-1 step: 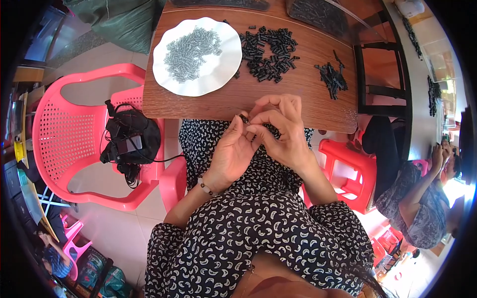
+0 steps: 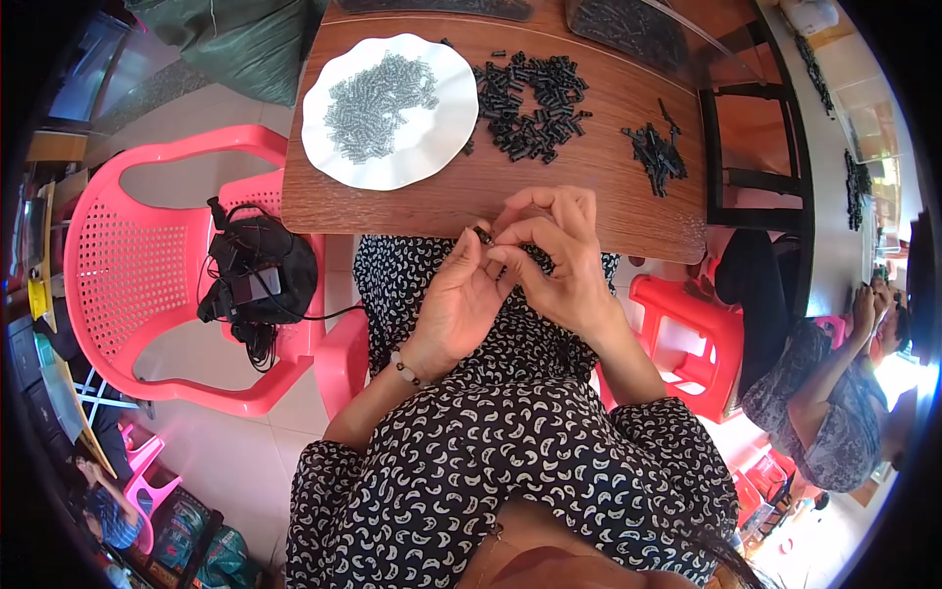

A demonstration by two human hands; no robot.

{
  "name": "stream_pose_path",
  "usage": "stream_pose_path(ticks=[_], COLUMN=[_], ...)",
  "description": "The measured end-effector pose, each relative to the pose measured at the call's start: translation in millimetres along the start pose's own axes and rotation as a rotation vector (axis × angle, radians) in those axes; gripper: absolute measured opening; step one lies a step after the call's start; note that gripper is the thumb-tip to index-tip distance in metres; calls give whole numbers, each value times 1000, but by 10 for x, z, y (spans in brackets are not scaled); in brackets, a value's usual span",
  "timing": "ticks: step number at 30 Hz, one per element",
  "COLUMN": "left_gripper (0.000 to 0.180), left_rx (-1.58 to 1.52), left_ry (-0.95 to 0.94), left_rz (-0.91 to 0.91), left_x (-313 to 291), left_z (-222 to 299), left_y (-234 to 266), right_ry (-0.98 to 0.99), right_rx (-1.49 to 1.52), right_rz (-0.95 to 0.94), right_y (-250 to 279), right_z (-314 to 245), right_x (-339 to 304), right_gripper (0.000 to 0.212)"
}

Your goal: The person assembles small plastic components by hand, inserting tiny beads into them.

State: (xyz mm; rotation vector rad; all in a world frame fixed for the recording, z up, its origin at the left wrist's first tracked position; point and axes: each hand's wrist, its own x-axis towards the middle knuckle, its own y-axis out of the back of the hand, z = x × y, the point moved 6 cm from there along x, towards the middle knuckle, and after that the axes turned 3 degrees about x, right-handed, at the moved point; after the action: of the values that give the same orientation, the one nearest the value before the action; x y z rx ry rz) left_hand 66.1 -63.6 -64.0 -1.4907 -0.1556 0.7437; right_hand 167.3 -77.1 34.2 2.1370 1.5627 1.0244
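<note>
At the near edge of the table, my left hand [image 2: 457, 306] pinches a small black cylindrical piece [image 2: 482, 235] between thumb and fingertips. My right hand [image 2: 561, 263] meets it from the right, thumb and index finger closed together beside the piece; what they hold, if anything, is too small to make out. Beyond my hands, a white plate with a wavy rim [image 2: 446, 147] bears a heap of small metal springs [image 2: 378, 106]. To its right lies a loose pile of short black cylindrical pieces [image 2: 535, 137]. Farther right is a smaller heap of thin black parts [image 2: 657, 157].
The brown wooden table [image 2: 392, 211] ends just before my lap. A pink plastic armchair [image 2: 108, 245] on the left holds a black bag with cables [image 2: 260, 270]. A red stool [image 2: 687, 334] and another person [image 2: 834, 402] are at the right. Dark trays [image 2: 628, 34] sit at the back.
</note>
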Motion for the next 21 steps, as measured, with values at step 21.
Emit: stream_pose_path(ticks=[21], left_gripper=[21], left_rx=[-193], left_ry=[164], left_rz=[80], left_x=[-24], left_z=[-92], left_y=[192], right_ry=[-33], right_rx=[-266], right_rz=[94], right_y=[216], right_z=[444], right_x=[199], right_gripper=[12])
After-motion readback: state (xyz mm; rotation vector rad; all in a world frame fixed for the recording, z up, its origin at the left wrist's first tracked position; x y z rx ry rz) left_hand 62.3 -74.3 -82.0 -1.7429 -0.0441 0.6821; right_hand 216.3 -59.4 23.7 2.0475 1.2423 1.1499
